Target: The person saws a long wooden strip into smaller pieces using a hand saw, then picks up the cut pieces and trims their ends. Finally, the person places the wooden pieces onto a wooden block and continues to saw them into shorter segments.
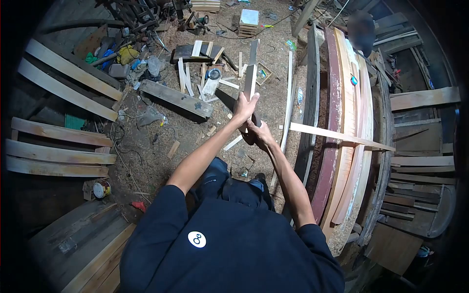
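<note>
Both hands meet in front of me, over the floor. My left hand (245,106) is closed round the near end of a long narrow piece (250,78), pale close to the hand and grey towards its far tip. Just below and to the right, my right hand (261,133) grips a dark brown curved handle (250,138), shaped like a handsaw's. Whether handle and narrow piece are one tool I cannot tell. A dark tapered shape (224,99) shows left of my left hand. Behind it, wood offcuts (188,78) and a blue-rimmed round item (213,73) lie on the floor.
On the right, long boards (344,127) rest side by side, with a thin strip (337,134) across them. A person's blurred head (361,31) shows beyond. Left of me are a heavy beam (176,100), curved planks (61,155) and a paint can (101,189). Sawdust covers the floor.
</note>
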The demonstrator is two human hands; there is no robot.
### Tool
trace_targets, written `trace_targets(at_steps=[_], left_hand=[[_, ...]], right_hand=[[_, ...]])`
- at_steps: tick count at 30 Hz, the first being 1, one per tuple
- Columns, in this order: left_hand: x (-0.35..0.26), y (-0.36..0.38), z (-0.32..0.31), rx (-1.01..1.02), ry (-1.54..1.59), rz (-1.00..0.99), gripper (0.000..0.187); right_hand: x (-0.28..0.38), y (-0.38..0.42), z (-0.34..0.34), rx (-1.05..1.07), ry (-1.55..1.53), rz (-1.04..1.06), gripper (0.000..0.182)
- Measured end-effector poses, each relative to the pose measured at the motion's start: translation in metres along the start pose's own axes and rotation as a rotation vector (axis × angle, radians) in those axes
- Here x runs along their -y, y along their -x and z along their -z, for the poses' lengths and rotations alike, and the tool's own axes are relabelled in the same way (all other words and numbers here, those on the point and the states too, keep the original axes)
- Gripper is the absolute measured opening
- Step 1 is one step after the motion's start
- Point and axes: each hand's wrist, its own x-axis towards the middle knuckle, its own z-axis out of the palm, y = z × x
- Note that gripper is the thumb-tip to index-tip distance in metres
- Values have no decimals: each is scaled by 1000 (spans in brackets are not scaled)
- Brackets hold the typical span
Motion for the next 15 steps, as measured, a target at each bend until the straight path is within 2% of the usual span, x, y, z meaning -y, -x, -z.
trace_targets(at_steps=[3,5,9,11,12,15], left_hand=[[11,-12,-2,52,7,90,73],[6,-7,5,73,50,80,72],[6,-4,10,77,111,23,70],[10,-9,12,107,181,210,70],[15,-13,11,119,227,213,70],[30,-21,4,105,181,204,71]], right_hand=[[0,4,-9,-12,-91,12,56],[5,7,-14,-10,-114,-53,48],[12,14,-22,-49,-112,-4,49],[16,17,-25,-16,-193,24,49],[16,18,-24,18,-271,52,50],[18,17,-19,68,-193,54,50]])
